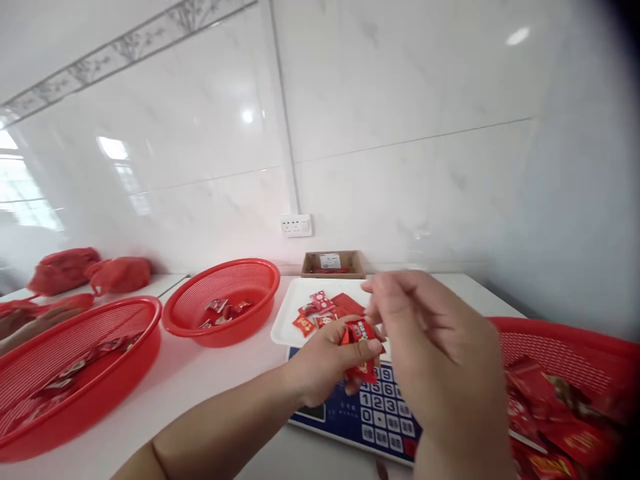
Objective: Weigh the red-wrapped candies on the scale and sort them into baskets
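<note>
My left hand (320, 367) grips small red candy packets (364, 360) over the keypad of a digital scale (340, 427), its thumb pressed across the front one. Just right of it and higher, my right hand (445, 340) has its fingers curled together near the packets; whatever they may pinch is hidden. Behind the hands, the scale's white tray (285, 320) carries several red and pink wrapped pieces (323, 301). Part of the keypad is covered by my hands.
Red plastic baskets with wrapped pieces stand at left (145, 373), centre left (270, 287) and right (505, 327). A small cardboard box (360, 267) sits by the wall below a socket (297, 225). Another person's hands (40, 327) and red mesh bags (120, 275) are at far left.
</note>
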